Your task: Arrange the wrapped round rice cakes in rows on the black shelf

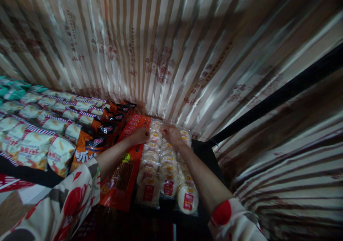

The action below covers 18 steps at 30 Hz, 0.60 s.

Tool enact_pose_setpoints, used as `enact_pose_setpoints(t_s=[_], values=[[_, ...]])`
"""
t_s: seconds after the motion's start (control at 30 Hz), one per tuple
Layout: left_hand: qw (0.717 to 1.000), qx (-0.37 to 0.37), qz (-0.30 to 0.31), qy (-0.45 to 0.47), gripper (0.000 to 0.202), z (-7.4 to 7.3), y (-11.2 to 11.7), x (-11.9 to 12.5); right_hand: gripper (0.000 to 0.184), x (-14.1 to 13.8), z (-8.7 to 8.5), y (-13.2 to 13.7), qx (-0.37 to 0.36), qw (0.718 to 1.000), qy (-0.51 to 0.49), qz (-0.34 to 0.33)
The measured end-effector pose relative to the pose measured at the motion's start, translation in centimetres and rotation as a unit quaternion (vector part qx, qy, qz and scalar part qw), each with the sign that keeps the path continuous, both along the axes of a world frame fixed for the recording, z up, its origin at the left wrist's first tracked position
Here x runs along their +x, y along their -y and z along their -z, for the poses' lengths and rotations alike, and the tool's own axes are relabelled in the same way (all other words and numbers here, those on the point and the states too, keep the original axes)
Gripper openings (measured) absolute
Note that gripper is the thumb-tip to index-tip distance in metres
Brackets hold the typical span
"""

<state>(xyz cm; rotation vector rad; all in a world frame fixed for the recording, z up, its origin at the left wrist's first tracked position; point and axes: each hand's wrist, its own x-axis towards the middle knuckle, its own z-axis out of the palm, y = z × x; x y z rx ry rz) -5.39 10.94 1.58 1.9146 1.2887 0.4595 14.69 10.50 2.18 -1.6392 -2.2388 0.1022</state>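
Note:
My left hand [139, 135] and my right hand [171, 134] reach to the far end of rows of clear packs of round white cakes [160, 169] with red labels on a dark shelf [202, 151]. Both hands have curled fingers pressing on the farthest packs near the striped curtain. What the fingers hold, if anything, is hidden. My left forearm lies over a row of orange snack packs [122, 178]. My sleeves are pale with red flowers.
Left of the orange packs lie orange-black bags [88, 146] and several rows of white snack bags [34, 144], then green bags [10, 91]. A striped shiny curtain [171, 48] hangs behind. A black bar [278, 94] runs up the right side.

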Motion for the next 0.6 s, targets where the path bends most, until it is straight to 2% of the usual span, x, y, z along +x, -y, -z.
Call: enact_pose_setpoints(t_s=[0.13, 0.37, 0.5, 0.6], values=[[0.999, 0.030, -0.011, -0.012, 0.012, 0.2, -0.1, 0.0, 0.016, 0.1, 0.4, -0.1, 0.011, 1.000, -0.018, -0.001], [0.997, 0.056, -0.036, -0.025, 0.012, 0.1, 0.1, 0.3, 0.011, 0.5, 0.5, 0.5, 0.080, 0.994, -0.057, -0.042], [0.996, 0.064, -0.053, -0.031, 0.013, -0.1, 0.4, 0.5, 0.011, 0.7, -0.1, 1.6, 0.063, 0.993, -0.048, -0.092], [0.995, 0.067, -0.064, -0.033, 0.012, -0.3, 0.5, 0.6, 0.012, 0.8, -0.5, 2.3, 0.050, 0.993, -0.026, -0.104]])
